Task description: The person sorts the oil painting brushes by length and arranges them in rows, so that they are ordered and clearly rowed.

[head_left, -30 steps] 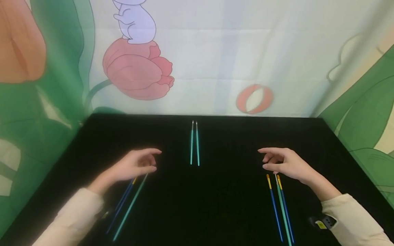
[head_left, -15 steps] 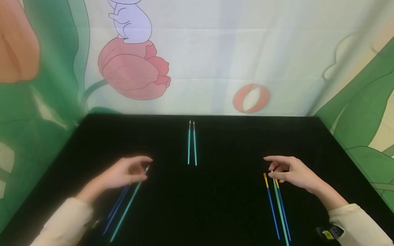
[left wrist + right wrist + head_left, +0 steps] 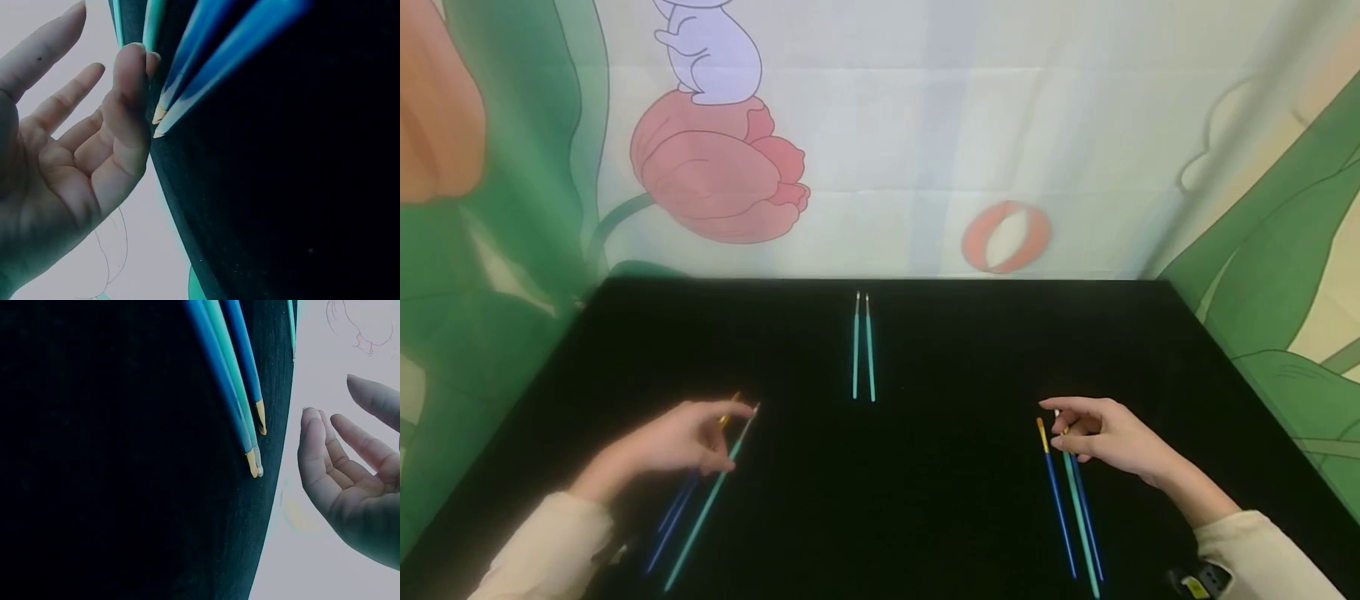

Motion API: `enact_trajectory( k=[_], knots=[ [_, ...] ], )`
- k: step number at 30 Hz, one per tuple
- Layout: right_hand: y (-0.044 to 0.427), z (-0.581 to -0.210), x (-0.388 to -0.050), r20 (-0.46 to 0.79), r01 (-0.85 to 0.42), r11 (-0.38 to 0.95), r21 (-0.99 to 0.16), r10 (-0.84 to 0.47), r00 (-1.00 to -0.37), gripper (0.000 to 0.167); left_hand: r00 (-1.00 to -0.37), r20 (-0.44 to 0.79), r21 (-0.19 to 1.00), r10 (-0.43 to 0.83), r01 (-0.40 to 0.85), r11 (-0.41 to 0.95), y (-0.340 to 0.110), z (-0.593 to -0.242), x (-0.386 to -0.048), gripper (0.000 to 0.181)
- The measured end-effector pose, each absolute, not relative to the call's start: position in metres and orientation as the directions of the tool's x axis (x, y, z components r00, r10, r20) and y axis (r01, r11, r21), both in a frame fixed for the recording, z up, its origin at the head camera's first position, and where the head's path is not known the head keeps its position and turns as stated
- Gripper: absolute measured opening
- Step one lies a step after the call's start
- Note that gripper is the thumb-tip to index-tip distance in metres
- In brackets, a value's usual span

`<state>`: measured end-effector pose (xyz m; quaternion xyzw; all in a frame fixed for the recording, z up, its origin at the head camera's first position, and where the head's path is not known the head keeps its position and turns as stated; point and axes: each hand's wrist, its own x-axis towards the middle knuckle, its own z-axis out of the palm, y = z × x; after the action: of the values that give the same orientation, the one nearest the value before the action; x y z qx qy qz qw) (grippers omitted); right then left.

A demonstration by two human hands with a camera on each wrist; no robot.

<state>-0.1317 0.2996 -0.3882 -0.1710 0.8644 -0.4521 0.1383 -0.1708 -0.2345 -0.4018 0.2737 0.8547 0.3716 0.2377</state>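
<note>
My left hand [image 3: 673, 440] hovers over the upper ends of a teal paintbrush [image 3: 700, 517] and two blue paintbrushes [image 3: 664, 542], thumb and index finger apart. In the left wrist view its fingers [image 3: 128, 122] are loosely bent, with the blue brushes [image 3: 219, 69] beyond them. On the other side, my right hand [image 3: 1112, 435] is above the tips of another teal paintbrush [image 3: 1081, 521], flanked by a blue paintbrush [image 3: 1060, 517] and a second blue paintbrush [image 3: 1091, 529]. The right wrist view shows that hand [image 3: 356, 469] apart from the brushes, holding nothing.
Two more teal paintbrushes [image 3: 856, 354] lie side by side near the back middle of the black table [image 3: 925, 492]. A printed curtain [image 3: 880, 125] with a tulip and a rabbit hangs behind the table's far edge.
Both hands have drawn back toward me over the brush tips, the left also shifting left. The head view has turned slightly right. The brushes appear to lie as before.
</note>
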Motion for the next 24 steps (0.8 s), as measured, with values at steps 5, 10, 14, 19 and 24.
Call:
enact_trajectory(
  k=[5,10,14,19,24],
  knots=[
    [0.302,-0.390,-0.131,-0.098,-0.157,0.544,-0.824,-0.411,-0.906,0.048,-0.727,-0.229,0.744,0.647,0.298,0.598,-0.234,-0.407,-0.171,0.064],
    [0.306,-0.391,-0.129,-0.096,-0.157,0.544,-0.824,-0.407,-0.909,0.046,-0.724,-0.208,0.714,0.658,0.347,0.607,-0.228,-0.412,-0.169,0.062],
    [0.311,-0.391,-0.128,-0.094,-0.149,0.545,-0.825,-0.392,-0.915,0.046,-0.728,-0.197,0.691,0.657,0.372,0.620,-0.224,-0.412,-0.168,0.061],
    [0.316,-0.393,-0.124,-0.128,-0.107,0.553,-0.826,-0.369,-0.921,0.049,-0.733,-0.182,0.674,0.655,0.392,0.626,-0.221,-0.409,-0.168,0.055],
    [0.319,-0.398,-0.120,-0.170,-0.059,0.550,-0.833,-0.356,-0.919,0.052,-0.739,-0.185,0.672,0.647,0.385,0.632,-0.219,-0.406,-0.167,0.053]
  ],
)
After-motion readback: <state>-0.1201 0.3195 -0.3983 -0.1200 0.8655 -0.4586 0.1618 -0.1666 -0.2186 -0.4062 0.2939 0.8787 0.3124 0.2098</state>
